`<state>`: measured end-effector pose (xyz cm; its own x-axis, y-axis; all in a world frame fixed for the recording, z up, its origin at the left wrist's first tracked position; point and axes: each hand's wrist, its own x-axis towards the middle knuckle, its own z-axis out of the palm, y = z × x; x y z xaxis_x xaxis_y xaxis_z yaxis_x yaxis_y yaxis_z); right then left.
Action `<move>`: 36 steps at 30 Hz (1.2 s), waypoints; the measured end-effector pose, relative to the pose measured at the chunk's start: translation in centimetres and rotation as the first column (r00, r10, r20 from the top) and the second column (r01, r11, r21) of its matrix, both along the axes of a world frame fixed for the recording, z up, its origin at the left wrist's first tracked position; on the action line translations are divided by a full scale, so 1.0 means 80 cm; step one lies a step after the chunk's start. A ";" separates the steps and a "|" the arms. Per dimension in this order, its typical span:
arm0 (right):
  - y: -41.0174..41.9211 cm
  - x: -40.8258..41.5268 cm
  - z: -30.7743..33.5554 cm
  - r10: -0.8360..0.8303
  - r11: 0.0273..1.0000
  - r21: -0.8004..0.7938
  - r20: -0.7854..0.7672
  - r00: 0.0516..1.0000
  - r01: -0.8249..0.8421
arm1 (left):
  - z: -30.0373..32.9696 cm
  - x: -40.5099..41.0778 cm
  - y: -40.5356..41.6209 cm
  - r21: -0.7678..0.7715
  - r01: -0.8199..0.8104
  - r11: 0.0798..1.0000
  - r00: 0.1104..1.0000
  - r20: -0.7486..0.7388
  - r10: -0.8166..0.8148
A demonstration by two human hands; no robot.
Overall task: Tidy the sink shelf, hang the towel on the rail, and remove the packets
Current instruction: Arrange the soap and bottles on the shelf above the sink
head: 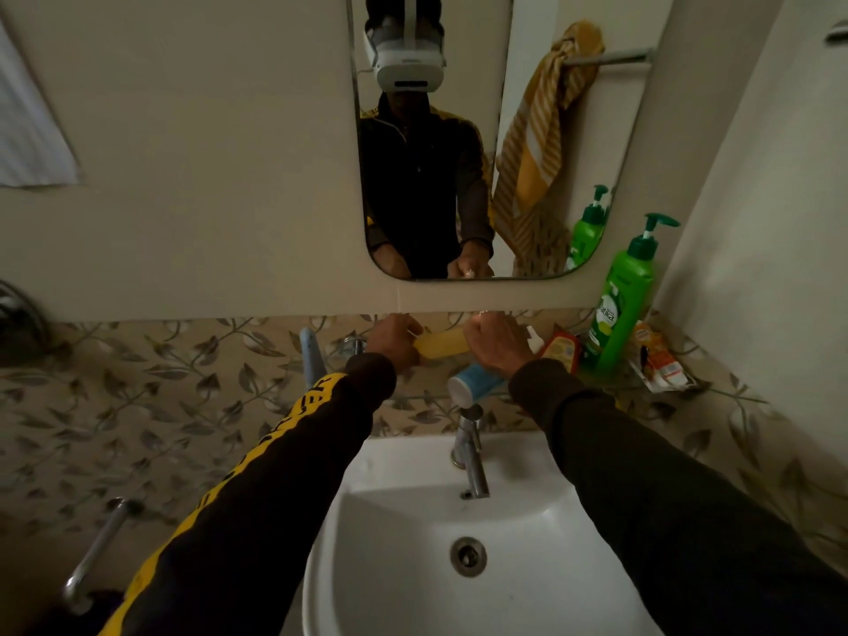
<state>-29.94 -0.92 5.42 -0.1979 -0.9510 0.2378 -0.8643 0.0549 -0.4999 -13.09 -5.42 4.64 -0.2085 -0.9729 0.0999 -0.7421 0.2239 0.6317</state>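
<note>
I am looking down at a bathroom wall with leaf-patterned tiles; a white sink fills the lower centre of the frame, with a chrome tap at its rear. Just above the tap, a blue-and-white tube lies on the glass shelf. At mid-frame, my left hand and right hand each grip one end of a yellow bottle held horizontally over the shelf. To the right of them lies a red-and-yellow pack, then a green pump bottle standing upright, then orange-and-white packets at the shelf's right end. Above is the mirror. In the upper right of the frame, a yellow striped towel hangs knotted on the rail.
</note>
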 end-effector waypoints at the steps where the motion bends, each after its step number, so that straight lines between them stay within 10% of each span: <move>1: 0.002 0.002 0.002 0.000 1.000 0.002 -0.001 1.000 0.000 | 0.003 0.002 0.002 0.003 0.002 1.000 1.000 -0.009 -0.002; 36: 0.014 0.101 -0.005 0.091 0.995 -0.074 0.276 0.957 -0.073 | 0.078 0.094 0.020 -0.175 -0.019 0.984 0.985 -0.171 -0.011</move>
